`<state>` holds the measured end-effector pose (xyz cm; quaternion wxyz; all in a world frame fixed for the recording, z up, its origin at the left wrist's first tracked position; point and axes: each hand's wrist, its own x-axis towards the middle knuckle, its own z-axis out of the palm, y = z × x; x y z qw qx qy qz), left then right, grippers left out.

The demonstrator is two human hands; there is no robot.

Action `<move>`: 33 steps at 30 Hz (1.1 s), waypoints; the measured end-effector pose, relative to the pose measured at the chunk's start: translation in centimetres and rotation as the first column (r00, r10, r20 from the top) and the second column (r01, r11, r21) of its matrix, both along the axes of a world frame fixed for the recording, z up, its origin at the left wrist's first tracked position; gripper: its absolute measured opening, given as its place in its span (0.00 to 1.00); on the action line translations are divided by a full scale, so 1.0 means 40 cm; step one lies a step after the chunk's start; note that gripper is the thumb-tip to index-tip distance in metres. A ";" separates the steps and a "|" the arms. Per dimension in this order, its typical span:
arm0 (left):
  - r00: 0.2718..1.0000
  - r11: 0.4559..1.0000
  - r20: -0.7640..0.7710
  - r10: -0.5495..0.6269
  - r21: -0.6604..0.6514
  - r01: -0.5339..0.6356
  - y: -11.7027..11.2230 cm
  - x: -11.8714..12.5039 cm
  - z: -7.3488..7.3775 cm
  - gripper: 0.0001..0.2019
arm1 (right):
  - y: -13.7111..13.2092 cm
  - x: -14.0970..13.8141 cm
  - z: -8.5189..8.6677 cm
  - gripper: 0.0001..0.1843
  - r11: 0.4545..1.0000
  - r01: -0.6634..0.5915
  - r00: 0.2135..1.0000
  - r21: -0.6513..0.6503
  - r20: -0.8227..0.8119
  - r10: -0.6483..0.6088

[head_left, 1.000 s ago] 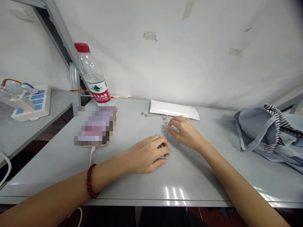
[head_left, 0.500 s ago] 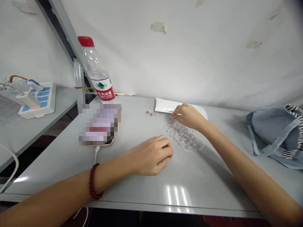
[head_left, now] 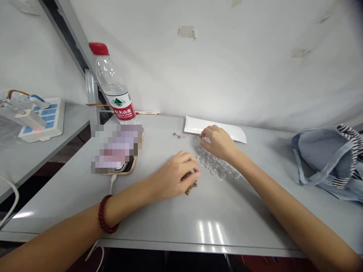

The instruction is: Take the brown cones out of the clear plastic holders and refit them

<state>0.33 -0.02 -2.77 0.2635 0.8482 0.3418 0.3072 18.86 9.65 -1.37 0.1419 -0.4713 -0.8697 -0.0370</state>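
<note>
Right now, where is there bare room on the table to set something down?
The strip along the table's front edge, below the left hand, is free, as is the patch between the bubble wrap and the bag. It's crowded around the right hand, bubble wrap and white envelope.

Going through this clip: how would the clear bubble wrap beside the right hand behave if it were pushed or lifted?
The clear bubble wrap is probably very light and floppy, since it lies as a low, irregular scrap on the grey table. It would likely slide easily when pushed, and its small domed bubbles would probably give under pressure.
</note>
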 end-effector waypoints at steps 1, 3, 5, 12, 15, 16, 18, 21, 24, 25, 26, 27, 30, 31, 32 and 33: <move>0.996 0.996 0.028 0.082 -0.025 -0.082 0.006 -0.004 0.005 0.08 | -0.014 -0.003 -0.002 0.07 0.997 -0.050 0.996 0.052 -0.075 0.054; 0.968 0.965 0.055 0.246 -0.109 -0.239 0.018 -0.013 0.015 0.09 | -0.049 -0.013 -0.007 0.07 0.966 -0.181 0.958 0.187 -0.190 0.216; 0.940 0.926 0.059 0.336 -0.201 -0.318 0.028 -0.021 0.023 0.12 | -0.085 -0.027 -0.013 0.08 0.896 -0.290 0.907 0.336 -0.203 0.370; 0.959 0.884 0.172 0.225 -0.450 -0.126 0.033 -0.032 0.030 0.18 | -0.132 -0.051 -0.028 0.06 0.790 -0.371 0.842 0.488 -0.181 0.508; 0.955 0.849 0.195 0.223 -0.521 -0.092 0.031 -0.032 0.035 0.18 | -0.139 -0.045 -0.023 0.07 0.789 -0.388 0.834 0.477 -0.183 0.520; 0.954 0.843 0.197 0.228 -0.529 -0.092 0.030 -0.032 0.037 0.18 | -0.143 -0.043 -0.021 0.08 0.793 -0.391 0.832 0.467 -0.189 0.522; 0.949 0.831 0.212 0.234 -0.550 -0.082 0.029 -0.032 0.040 0.18 | -0.151 -0.042 -0.017 0.08 0.804 -0.392 0.825 0.448 -0.215 0.522; 0.930 0.788 0.286 0.231 -0.616 -0.006 0.029 -0.034 0.041 0.17 | -0.162 -0.044 -0.015 0.08 0.825 -0.397 0.793 0.402 -0.302 0.529; 0.896 0.721 0.388 0.217 -0.682 0.121 0.028 -0.035 0.041 0.17 | -0.173 -0.044 -0.018 0.07 0.859 -0.401 0.755 0.317 -0.416 0.507; 0.882 0.704 0.416 0.221 -0.694 0.151 0.027 -0.035 0.041 0.17 | -0.177 -0.044 -0.019 0.07 0.870 -0.402 0.747 0.285 -0.446 0.492; 0.872 0.695 0.435 0.225 -0.699 0.169 0.027 -0.035 0.042 0.17 | -0.181 -0.044 -0.019 0.07 0.878 -0.403 0.742 0.260 -0.469 0.479; 0.864 0.698 0.447 0.231 -0.695 0.173 0.026 -0.035 0.044 0.16 | -0.184 -0.043 -0.020 0.07 0.883 -0.403 0.738 0.241 -0.485 0.470; 0.872 0.738 0.430 0.236 -0.663 0.127 0.025 -0.037 0.048 0.15 | -0.191 -0.042 -0.020 0.08 0.883 -0.401 0.733 0.245 -0.493 0.470; 0.881 0.746 0.409 0.238 -0.658 0.104 0.025 -0.038 0.050 0.15 | -0.193 -0.043 -0.020 0.08 0.879 -0.399 0.734 0.262 -0.484 0.477; 0.889 0.744 0.389 0.241 -0.662 0.088 0.026 -0.039 0.050 0.15 | -0.194 -0.044 -0.021 0.08 0.875 -0.395 0.737 0.279 -0.473 0.483; 0.895 0.732 0.373 0.246 -0.676 0.081 0.026 -0.041 0.050 0.14 | -0.195 -0.045 -0.021 0.08 0.873 -0.390 0.742 0.292 -0.462 0.486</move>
